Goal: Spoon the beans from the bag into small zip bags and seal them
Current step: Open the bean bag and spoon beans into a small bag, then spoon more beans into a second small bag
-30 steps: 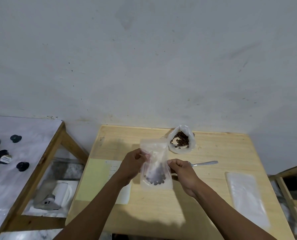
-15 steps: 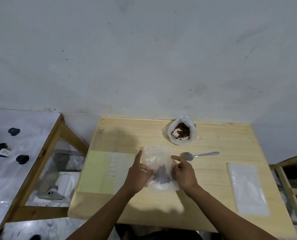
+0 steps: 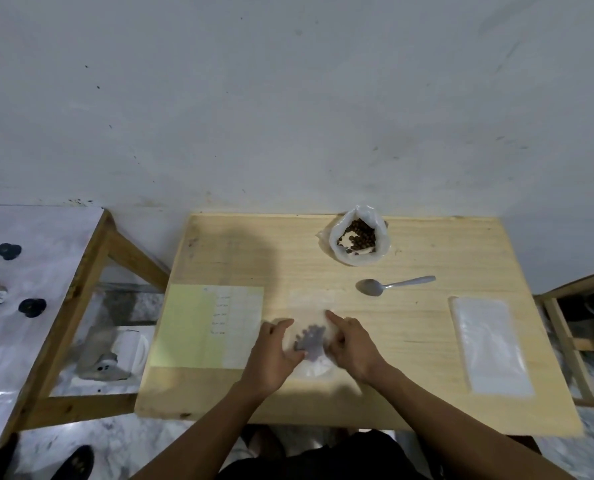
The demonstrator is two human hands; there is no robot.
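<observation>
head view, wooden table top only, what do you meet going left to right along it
Pale yellow-green paper sheet → left hand → small clear zip bag with dark beans → right hand → flat stack of clear empty plastic bags, all on the light wooden table.

On the table (image 3: pixel 444 341), the bean bag (image 3: pixel 357 240) sits at the back, spoon (image 3: pixel 390 285) before it, paper sheet (image 3: pixel 207 325) left, empty zip bags (image 3: pixel 489 344) right.
</observation>
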